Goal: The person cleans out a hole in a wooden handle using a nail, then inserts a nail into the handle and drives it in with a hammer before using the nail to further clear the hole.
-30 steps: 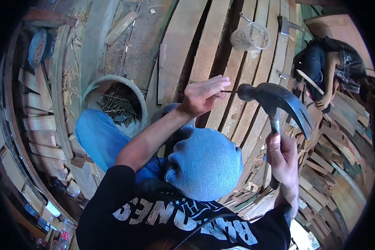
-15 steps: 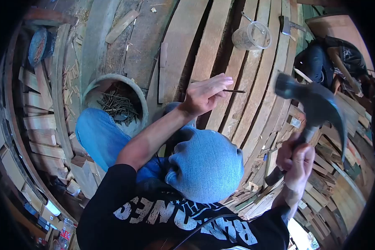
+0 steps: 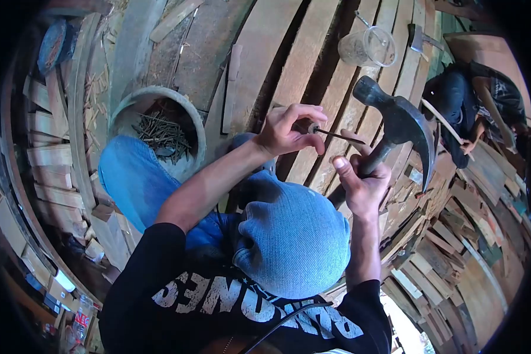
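My left hand (image 3: 288, 131) pinches a long dark nail (image 3: 339, 137) near its head, and the nail's point juts to the right. My right hand (image 3: 366, 180) wraps around the handle of a claw hammer (image 3: 406, 122), with the index finger and thumb partly raised beside the nail's point. The hammer's face is up and to the left, while its claw curves down on the right. Left of my left forearm, a round bucket (image 3: 202, 133) holds a heap of nails (image 3: 162, 135) by my knee.
Long wooden planks (image 3: 307, 59) run away in front of me. A clear plastic cup (image 3: 354, 50) stands on them, with a hatchet (image 3: 417, 40) beyond it. At right sits another person (image 3: 484, 94) holding a wooden strip (image 3: 442, 121). Wood offcuts (image 3: 454, 248) lie piled at right.
My right hand has brought the hammer left and forward, close to my left hand. The fingers of my left hand have shifted around the nail, showing its head.
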{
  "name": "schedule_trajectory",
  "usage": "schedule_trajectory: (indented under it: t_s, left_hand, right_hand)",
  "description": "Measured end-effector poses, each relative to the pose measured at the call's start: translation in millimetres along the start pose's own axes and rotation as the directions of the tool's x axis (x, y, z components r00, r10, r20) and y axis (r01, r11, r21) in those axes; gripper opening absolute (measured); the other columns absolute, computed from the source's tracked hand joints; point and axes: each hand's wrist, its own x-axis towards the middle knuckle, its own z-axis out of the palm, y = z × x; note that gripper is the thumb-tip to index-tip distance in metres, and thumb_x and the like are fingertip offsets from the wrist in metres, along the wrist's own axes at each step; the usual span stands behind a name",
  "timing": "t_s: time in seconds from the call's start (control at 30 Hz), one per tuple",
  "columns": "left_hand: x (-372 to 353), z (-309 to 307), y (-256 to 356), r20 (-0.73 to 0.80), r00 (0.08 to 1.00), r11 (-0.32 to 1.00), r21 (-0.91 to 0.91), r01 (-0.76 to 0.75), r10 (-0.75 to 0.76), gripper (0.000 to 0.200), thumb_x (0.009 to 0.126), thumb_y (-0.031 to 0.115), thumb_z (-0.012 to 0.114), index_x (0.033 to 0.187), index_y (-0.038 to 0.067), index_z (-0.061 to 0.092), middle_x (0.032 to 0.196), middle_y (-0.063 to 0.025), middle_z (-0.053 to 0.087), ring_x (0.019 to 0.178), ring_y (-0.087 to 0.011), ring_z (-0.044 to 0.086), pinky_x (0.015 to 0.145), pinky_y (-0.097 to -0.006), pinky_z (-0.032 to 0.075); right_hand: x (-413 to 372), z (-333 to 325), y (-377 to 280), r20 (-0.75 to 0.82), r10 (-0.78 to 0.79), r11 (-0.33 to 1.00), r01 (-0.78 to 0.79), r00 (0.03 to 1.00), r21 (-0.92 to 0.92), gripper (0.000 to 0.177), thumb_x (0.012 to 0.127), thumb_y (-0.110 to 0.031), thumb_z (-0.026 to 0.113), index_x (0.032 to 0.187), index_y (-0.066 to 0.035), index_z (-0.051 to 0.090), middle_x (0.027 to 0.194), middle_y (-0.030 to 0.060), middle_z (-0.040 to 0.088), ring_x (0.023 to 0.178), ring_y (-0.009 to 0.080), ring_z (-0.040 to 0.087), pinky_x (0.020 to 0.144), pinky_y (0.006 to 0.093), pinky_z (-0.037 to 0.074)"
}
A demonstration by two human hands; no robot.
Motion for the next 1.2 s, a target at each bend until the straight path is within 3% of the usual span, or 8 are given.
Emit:
schedule_trajectory:
  t_s: [0.2, 0.3, 0.47, 0.67, 0.83, 0.87, 0.93, 1.2]
  left_hand:
    - [4.0, -1.7, -4.6, 0.007, 0.999, 0.999, -0.024, -0.032, 0.032, 0.055, 0.077, 0.035, 0.080, 0.108, -0.002, 0.054, 0.100, -0.0146, 0.070, 0.087, -0.0236, 0.072, 0.085, -0.0382, 0.058]
    - [7.0, -0.4, -4.0, -0.058, 0.998, 1.000, 0.024, -0.002, 0.003, 0.054, 0.066, 0.040, 0.086, 0.098, 0.004, 0.060, 0.090, -0.0085, 0.071, 0.081, -0.0209, 0.073, 0.071, -0.0290, 0.059]
    - [8.9, -3.9, 0.5, -0.033, 0.999, 0.993, 0.117, -0.025, 0.029, 0.051, 0.062, 0.040, 0.088, 0.092, 0.007, 0.063, 0.081, -0.0049, 0.069, 0.070, -0.0184, 0.071, 0.060, -0.0273, 0.056]
    - [12.7, 1.3, 6.9, 0.013, 0.992, 0.991, -0.021, 0.129, -0.129, 0.050, 0.060, 0.032, 0.092, 0.088, 0.005, 0.061, 0.081, -0.0058, 0.070, 0.076, -0.0152, 0.072, 0.065, -0.0262, 0.058]
    - [18.6, -0.1, 14.7, 0.102, 0.971, 0.970, -0.094, 0.224, -0.214, 0.050, 0.062, 0.032, 0.092, 0.088, 0.003, 0.059, 0.080, -0.0064, 0.069, 0.077, -0.0149, 0.071, 0.067, -0.0287, 0.059]
    - [18.0, -0.8, 14.9, 0.100, 0.971, 0.970, -0.094, 0.225, -0.215, 0.050, 0.062, 0.032, 0.092, 0.088, 0.003, 0.059, 0.080, -0.0064, 0.069, 0.077, -0.0149, 0.071, 0.067, -0.0287, 0.059]
    - [16.1, -2.2, 13.4, 0.139, 0.964, 0.972, -0.035, 0.232, -0.225, 0.047, 0.065, 0.031, 0.090, 0.088, 0.002, 0.061, 0.081, -0.0065, 0.069, 0.076, -0.0154, 0.071, 0.068, -0.0293, 0.060]
    - [15.6, -2.8, 9.8, 0.147, 0.960, 0.969, -0.027, 0.246, -0.239, 0.042, 0.068, 0.027, 0.088, 0.090, 0.002, 0.063, 0.083, -0.0063, 0.070, 0.078, -0.0156, 0.071, 0.068, -0.0282, 0.059]
  right_hand:
    - [8.5, 11.8, -1.0, -0.074, -0.135, 0.988, 0.129, 0.988, -0.080, 0.037, 0.081, -0.010, 0.080, 0.115, 0.000, 0.069, 0.055, -0.0123, 0.035, 0.050, -0.0005, 0.030, 0.047, 0.0201, 0.024]
    - [12.4, 16.8, -7.8, -0.100, -0.169, 0.985, 0.165, 0.980, -0.048, 0.031, 0.082, -0.011, 0.080, 0.109, -0.001, 0.071, 0.055, -0.0115, 0.040, 0.051, -0.0009, 0.033, 0.046, 0.0197, 0.025]
    - [20.0, 25.1, -3.6, -0.201, -0.054, 0.999, 0.053, 0.978, -0.011, 0.017, 0.083, -0.007, 0.078, 0.099, -0.001, 0.073, 0.055, -0.0107, 0.045, 0.050, -0.0011, 0.036, 0.046, 0.0199, 0.027]
    - [19.8, 18.2, 4.9, -0.177, -0.173, 0.984, 0.176, 0.969, 0.002, 0.015, 0.084, -0.006, 0.077, 0.097, 0.000, 0.073, 0.055, -0.0075, 0.051, 0.051, -0.0007, 0.042, 0.048, 0.0181, 0.030]
    - [14.7, 14.0, 10.0, -0.090, -0.264, 0.964, 0.264, 0.960, -0.020, 0.010, 0.090, -0.002, 0.067, 0.100, -0.001, 0.069, 0.093, 0.0085, 0.072, 0.068, 0.0055, 0.058, 0.063, 0.0227, 0.049]
    - [14.2, 17.1, 7.3, -0.088, -0.264, 0.965, 0.263, 0.961, -0.021, 0.010, 0.090, -0.002, 0.067, 0.100, -0.001, 0.069, 0.093, 0.0085, 0.072, 0.068, 0.0055, 0.058, 0.063, 0.0227, 0.049]
    - [14.9, 22.1, -2.4, -0.102, -0.212, 0.970, 0.222, 0.972, 0.103, 0.015, 0.085, -0.008, 0.076, 0.098, 0.000, 0.073, 0.056, -0.0030, 0.058, 0.048, 0.0021, 0.046, 0.047, 0.0193, 0.034]
    - [14.3, 17.2, 3.7, -0.094, -0.197, 0.974, 0.206, 0.976, 0.095, 0.015, 0.086, -0.006, 0.074, 0.099, 0.001, 0.073, 0.060, 0.0004, 0.063, 0.051, 0.0026, 0.049, 0.049, 0.0189, 0.037]
